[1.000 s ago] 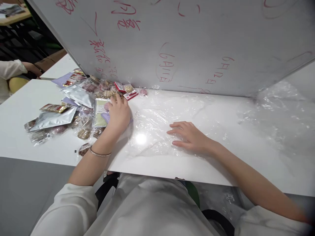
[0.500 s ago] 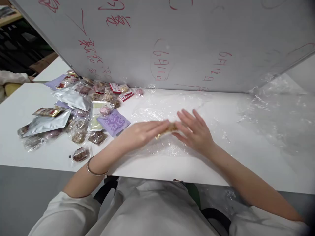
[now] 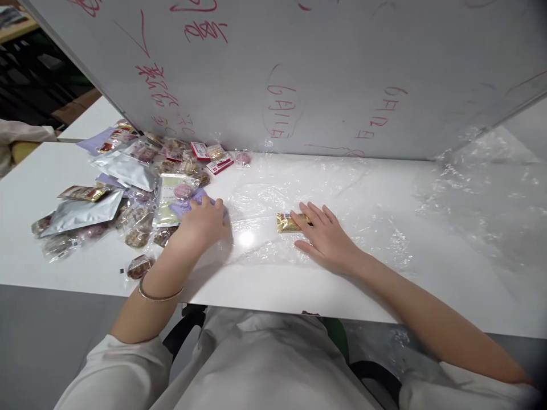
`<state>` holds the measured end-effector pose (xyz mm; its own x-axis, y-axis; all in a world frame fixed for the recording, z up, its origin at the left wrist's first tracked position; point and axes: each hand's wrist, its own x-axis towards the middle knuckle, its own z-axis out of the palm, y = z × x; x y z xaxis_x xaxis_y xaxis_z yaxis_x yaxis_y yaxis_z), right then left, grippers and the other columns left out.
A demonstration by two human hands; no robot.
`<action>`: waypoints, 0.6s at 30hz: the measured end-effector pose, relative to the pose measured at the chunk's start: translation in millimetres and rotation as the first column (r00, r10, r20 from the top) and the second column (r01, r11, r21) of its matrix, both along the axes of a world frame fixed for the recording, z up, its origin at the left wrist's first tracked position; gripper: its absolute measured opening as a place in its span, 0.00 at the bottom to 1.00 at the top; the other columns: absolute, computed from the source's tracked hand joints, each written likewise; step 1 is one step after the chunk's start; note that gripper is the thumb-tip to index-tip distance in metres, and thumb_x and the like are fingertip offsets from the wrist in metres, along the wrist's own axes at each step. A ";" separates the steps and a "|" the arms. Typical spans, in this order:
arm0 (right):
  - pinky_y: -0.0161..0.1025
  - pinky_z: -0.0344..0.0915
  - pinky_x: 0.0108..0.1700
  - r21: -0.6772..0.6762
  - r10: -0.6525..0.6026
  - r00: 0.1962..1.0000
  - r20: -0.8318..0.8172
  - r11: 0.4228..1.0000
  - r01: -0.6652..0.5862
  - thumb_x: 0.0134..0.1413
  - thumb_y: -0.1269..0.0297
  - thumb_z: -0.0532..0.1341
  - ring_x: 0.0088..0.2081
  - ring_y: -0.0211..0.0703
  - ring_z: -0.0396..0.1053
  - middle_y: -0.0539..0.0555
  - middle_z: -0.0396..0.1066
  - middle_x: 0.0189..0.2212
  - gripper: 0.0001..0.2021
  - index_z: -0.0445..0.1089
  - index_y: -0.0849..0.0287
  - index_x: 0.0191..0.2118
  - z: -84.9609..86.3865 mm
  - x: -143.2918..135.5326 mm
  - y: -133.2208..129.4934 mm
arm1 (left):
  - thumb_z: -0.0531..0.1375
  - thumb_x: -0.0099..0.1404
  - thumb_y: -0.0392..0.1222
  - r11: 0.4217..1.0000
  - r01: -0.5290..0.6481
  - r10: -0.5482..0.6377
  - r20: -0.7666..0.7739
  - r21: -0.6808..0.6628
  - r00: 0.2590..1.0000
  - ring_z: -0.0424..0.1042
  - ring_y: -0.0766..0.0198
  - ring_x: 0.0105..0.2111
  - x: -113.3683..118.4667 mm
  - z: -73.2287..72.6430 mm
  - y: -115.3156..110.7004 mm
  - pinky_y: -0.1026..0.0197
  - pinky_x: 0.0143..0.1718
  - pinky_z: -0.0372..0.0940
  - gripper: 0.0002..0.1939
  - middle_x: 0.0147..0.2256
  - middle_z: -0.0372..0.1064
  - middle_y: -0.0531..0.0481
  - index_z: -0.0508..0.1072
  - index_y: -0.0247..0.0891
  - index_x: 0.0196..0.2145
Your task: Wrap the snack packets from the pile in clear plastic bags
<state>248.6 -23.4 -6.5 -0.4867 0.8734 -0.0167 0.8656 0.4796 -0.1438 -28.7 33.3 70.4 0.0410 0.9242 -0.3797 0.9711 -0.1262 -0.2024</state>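
My right hand (image 3: pixel 327 236) lies flat with its fingers spread, resting over the right part of a small gold snack packet (image 3: pixel 286 222). The packet sits on clear plastic wrap (image 3: pixel 265 250) spread over the white table. My left hand (image 3: pixel 203 222) reaches down over a purple printed packet (image 3: pixel 182 209) at the right side of a pile of wrapped snacks. Its fingers are bent and apart on the packet, hiding most of it. Beside them lie a pale green packet (image 3: pixel 164 199) and a pink round wrapped sweet (image 3: pixel 183 191).
Silver pouches (image 3: pixel 81 213), brown wrapped snacks (image 3: pixel 137 238) and red-and-white packets (image 3: pixel 219 165) lie on the left. A whiteboard (image 3: pixel 333 74) with red writing stands along the back of the table (image 3: pixel 273 287). More clear plastic (image 3: pixel 482 193) is heaped at the right.
My left hand has left the gold packet and moved left onto the purple packet. The gold packet now lies on the plastic wrap with my right hand lowered flat over it.
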 end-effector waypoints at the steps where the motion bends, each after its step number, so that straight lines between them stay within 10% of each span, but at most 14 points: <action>1: 0.61 0.41 0.70 -0.010 -0.003 1.000 -0.007 1.000 0.003 0.69 0.45 0.42 0.73 0.56 0.35 0.60 0.40 0.73 0.34 0.38 0.54 0.73 0.2 0.2 -0.2 | 0.53 0.65 0.40 0.999 -0.006 0.007 0.010 -0.048 1.000 0.61 0.30 0.57 -2.7 0.6 2.7 0.44 0.43 0.68 0.26 0.57 0.61 0.26 0.64 0.29 0.59; 8: 0.60 0.40 0.70 -0.052 -0.010 1.000 -0.015 0.999 0.009 0.71 0.50 0.38 0.73 0.54 0.32 0.61 0.37 0.73 0.31 0.35 0.57 0.74 3.2 1.3 -1.3 | 0.44 0.68 0.45 0.976 0.163 -0.107 0.333 -0.145 0.937 0.61 0.47 0.62 -40.7 7.1 30.8 0.48 0.60 0.60 0.27 0.63 0.61 0.43 0.68 0.39 0.60; 18: 0.61 0.40 0.70 -0.051 0.011 1.000 -0.017 0.999 -0.012 0.71 0.57 0.40 0.73 0.55 0.34 0.61 0.39 0.73 0.30 0.37 0.58 0.73 3.6 3.1 -0.5 | 0.58 0.59 0.44 0.967 0.214 -0.191 0.165 -0.139 0.968 0.40 0.37 0.69 -43.1 -20.2 35.0 0.39 0.60 0.57 0.42 0.69 0.45 0.42 0.51 0.47 0.69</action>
<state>251.7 -24.0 -2.8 -0.4975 0.8658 -0.0528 0.8573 0.4815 -0.1823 -71.8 68.3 50.3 0.2883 0.8214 -0.4922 0.9396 -0.3416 -0.0198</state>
